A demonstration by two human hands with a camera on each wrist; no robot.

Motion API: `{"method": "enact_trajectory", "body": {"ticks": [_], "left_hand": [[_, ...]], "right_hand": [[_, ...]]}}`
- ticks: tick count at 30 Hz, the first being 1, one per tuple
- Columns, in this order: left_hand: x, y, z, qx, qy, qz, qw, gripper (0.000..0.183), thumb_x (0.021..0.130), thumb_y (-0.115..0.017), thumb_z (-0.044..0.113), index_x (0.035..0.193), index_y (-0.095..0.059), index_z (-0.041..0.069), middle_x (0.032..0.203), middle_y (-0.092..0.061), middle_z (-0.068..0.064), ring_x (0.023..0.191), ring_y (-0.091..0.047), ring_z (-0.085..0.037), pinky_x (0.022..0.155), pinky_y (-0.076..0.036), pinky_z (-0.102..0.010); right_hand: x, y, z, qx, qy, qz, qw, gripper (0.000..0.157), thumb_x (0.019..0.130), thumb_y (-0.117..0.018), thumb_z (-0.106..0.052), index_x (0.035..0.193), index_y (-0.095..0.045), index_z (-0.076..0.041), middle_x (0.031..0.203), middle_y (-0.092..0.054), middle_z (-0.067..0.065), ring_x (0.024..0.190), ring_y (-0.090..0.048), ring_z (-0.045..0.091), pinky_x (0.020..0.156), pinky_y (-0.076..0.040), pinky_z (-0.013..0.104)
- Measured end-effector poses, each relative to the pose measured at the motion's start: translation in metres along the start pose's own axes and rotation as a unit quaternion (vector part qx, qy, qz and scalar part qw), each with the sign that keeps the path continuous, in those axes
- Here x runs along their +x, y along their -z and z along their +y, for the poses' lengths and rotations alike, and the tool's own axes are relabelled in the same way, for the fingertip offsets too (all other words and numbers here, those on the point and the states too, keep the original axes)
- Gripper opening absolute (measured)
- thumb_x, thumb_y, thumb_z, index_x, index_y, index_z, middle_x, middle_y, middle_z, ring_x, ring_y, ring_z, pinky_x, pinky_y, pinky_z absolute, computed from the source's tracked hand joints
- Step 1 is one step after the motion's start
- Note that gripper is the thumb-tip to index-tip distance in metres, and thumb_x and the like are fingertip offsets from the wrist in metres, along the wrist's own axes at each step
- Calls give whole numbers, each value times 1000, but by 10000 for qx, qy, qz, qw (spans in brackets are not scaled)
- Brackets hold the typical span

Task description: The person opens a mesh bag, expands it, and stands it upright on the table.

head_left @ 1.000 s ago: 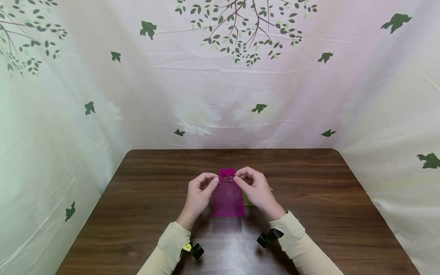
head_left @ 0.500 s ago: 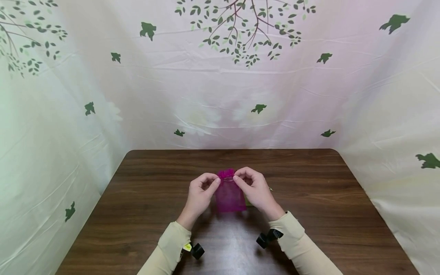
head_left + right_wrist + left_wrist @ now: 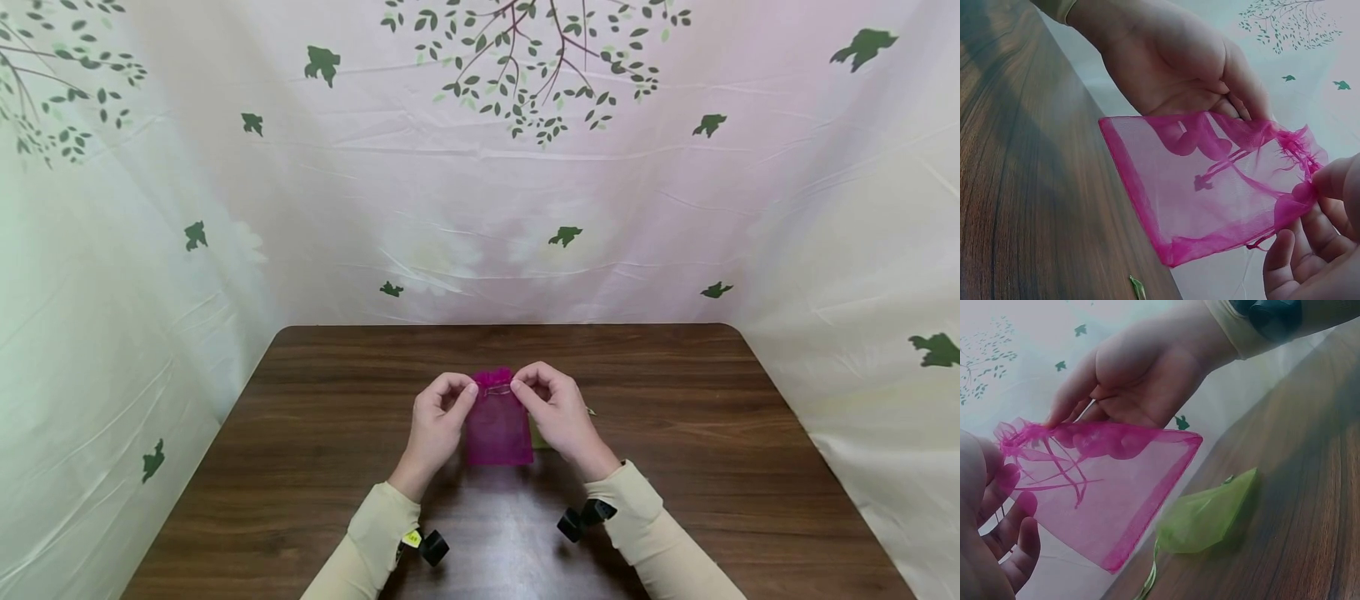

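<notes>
A sheer magenta drawstring pouch hangs between both hands, held above the table by its gathered neck. My left hand pinches the left side of the neck between thumb and fingers. On the opposite side, my right hand pinches the neck likewise. Thin magenta drawstrings show loose across the pouch in the left wrist view. Through the mesh, fingers are visible behind the pouch, and I see nothing inside it. A lime-green sheer pouch lies on the table, mostly hidden by the right hand and magenta pouch in the head view.
The dark wood-grain table reaches back to a pale curtain printed with leaves and birds. Each wrist carries a small black camera, such as the left camera. The green pouch's cord trails across the table.
The magenta pouch swings slightly, its lower edge shifting right and then back left. Both hands keep their pinch on its neck and barely move.
</notes>
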State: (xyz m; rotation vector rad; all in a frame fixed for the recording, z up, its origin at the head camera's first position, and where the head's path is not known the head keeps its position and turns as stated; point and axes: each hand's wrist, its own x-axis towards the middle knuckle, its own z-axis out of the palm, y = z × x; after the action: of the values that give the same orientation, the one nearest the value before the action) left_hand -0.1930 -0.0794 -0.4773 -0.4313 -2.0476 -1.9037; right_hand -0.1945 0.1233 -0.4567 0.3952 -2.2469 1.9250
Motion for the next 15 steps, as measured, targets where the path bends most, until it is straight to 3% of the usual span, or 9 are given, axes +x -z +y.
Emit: {"method": "enact_trajectory", "body": {"ticks": [10, 15], "left_hand": [[0, 1, 3, -87, 53, 228, 9997, 8, 102, -71, 12, 99, -73, 4, 87, -69, -11, 78, -60, -13, 67, -47, -21], [0, 2, 2, -134, 95, 337, 9993, 9, 101, -71, 11, 99, -73, 3, 86, -68, -10, 77, -59, -12, 67, -46, -21]], "right_hand": [[0, 1, -1, 145, -49, 116, 9998, 7, 101, -70, -8, 98, -70, -3, 87, -66, 20, 66, -59, 13, 63, -52, 25], [0, 2, -1, 100, -2, 151, 9998, 6, 102, -70, -9, 98, -70, -4, 87, -66, 17, 66, -58, 15, 63, -52, 24]]}}
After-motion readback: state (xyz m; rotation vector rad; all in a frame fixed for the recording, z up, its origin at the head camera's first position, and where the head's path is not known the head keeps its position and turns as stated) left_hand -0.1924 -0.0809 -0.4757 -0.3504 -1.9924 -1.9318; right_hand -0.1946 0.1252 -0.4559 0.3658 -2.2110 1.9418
